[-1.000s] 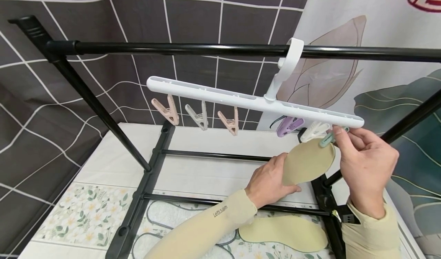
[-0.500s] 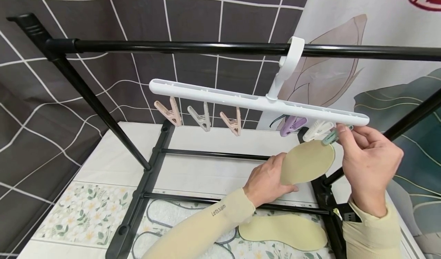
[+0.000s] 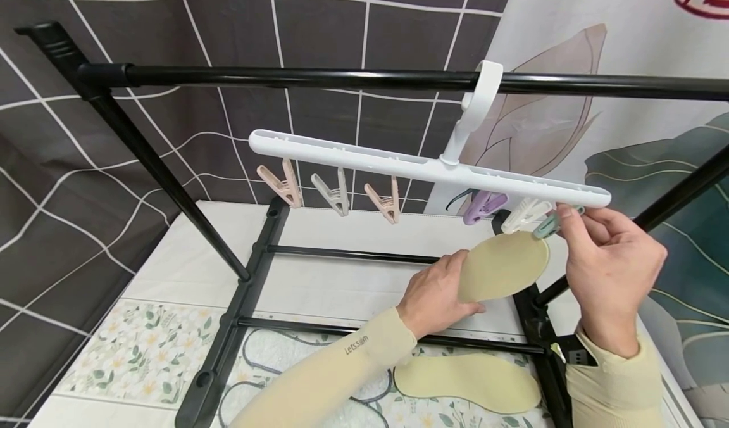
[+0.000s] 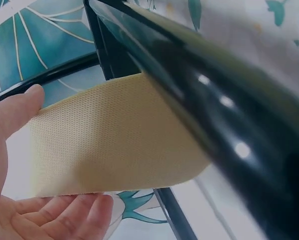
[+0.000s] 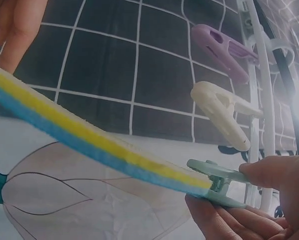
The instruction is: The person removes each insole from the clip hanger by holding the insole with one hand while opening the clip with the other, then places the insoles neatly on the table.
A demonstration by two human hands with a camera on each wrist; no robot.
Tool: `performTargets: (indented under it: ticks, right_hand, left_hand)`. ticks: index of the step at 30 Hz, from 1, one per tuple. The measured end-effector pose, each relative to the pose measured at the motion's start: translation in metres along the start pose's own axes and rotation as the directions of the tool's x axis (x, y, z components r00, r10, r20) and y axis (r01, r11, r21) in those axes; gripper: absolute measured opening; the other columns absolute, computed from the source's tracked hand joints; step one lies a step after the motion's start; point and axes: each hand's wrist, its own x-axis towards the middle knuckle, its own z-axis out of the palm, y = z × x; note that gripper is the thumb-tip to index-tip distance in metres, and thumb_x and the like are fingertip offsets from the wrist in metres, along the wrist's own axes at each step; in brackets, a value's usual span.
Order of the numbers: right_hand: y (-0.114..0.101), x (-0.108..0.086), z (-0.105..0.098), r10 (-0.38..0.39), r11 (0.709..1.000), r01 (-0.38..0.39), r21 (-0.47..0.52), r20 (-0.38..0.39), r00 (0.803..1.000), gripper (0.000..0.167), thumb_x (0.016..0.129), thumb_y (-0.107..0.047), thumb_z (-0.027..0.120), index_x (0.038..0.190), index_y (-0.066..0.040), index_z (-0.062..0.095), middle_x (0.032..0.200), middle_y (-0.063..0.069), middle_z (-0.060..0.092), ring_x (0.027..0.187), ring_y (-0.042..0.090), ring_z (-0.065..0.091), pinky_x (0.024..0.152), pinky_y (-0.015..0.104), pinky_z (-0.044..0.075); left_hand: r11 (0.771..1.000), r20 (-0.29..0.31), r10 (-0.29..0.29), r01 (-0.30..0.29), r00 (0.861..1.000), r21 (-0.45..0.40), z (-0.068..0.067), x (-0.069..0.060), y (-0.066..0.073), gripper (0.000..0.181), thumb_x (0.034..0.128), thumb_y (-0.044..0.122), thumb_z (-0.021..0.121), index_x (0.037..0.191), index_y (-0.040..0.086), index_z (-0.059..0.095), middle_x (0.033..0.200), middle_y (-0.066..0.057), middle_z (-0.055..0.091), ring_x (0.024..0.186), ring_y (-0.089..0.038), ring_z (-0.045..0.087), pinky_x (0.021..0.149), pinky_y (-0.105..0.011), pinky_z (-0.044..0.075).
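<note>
My left hand [image 3: 435, 295] holds a pale yellow insole [image 3: 504, 266]; in the left wrist view the thumb is at one edge and the fingers are at the other. With thumb and fingers, my right hand [image 3: 615, 270] pinches a mint-green clothespin [image 3: 548, 225] at the right end of a white clip hanger [image 3: 364, 159]. In the right wrist view the insole's layered yellow-and-blue edge [image 5: 114, 152] sits at the clothespin's mouth. White [image 3: 525, 215] and purple [image 3: 484, 207] clothespins hang beside it. How firmly the clip bites cannot be seen.
The hanger hooks over a black rail [image 3: 285, 78] of a black rack. Two pink clothespins and a grey one [image 3: 333, 194] hang at its left. A second yellow insole [image 3: 469, 382] lies below, beside grey-edged white insoles [image 3: 285, 349]. Lower crossbars [image 3: 353, 254] run beneath.
The hanger and the right hand have shifted slightly right. My left hand and the insole have moved a little left and down, with less of the insole behind the clothespin.
</note>
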Motion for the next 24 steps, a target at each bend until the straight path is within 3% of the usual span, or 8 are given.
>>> performTargets:
  ticks: [7, 16, 24]
  right_hand:
    - [0.001, 0.000, 0.001, -0.002, 1.000, 0.002, -0.007, -0.001, 1.000, 0.028, 0.090, -0.025, 0.075, 0.113, -0.008, 0.077, 0.098, -0.006, 0.075, 0.082, -0.015, 0.064, 0.060, 0.010, 0.046]
    - [0.000, 0.001, 0.000, 0.007, 1.000, -0.007, 0.023, -0.006, 1.000, 0.029, 0.089, -0.024, 0.077, 0.110, -0.005, 0.078, 0.095, -0.008, 0.075, 0.080, -0.012, 0.066, 0.077, 0.012, 0.052]
    - [0.001, 0.001, 0.000, 0.023, 0.999, -0.023, 0.024, -0.009, 1.000, 0.026, 0.089, -0.022, 0.076, 0.111, -0.008, 0.078, 0.090, -0.015, 0.073, 0.078, -0.013, 0.066, 0.067, 0.012, 0.048]
  left_hand:
    - [0.998, 0.044, -0.018, 0.015, 0.999, 0.057, -0.004, 0.000, -0.001, 0.096, 0.0762, 0.054, 0.084, 0.149, 0.006, 0.043, 0.129, -0.003, 0.063, 0.110, -0.011, 0.062, 0.094, -0.025, 0.051]
    - [0.996, 0.040, 0.015, -0.019, 0.999, 0.092, -0.009, -0.004, -0.004, 0.089, 0.0790, 0.054, 0.081, 0.146, 0.006, 0.047, 0.128, -0.003, 0.063, 0.112, -0.012, 0.061, 0.093, -0.027, 0.052]
    - [0.990, 0.026, 0.072, -0.075, 0.997, 0.123, -0.016, -0.008, -0.005, 0.088, 0.0788, 0.057, 0.080, 0.145, 0.007, 0.051, 0.129, -0.004, 0.064, 0.114, -0.014, 0.061, 0.092, -0.027, 0.053]
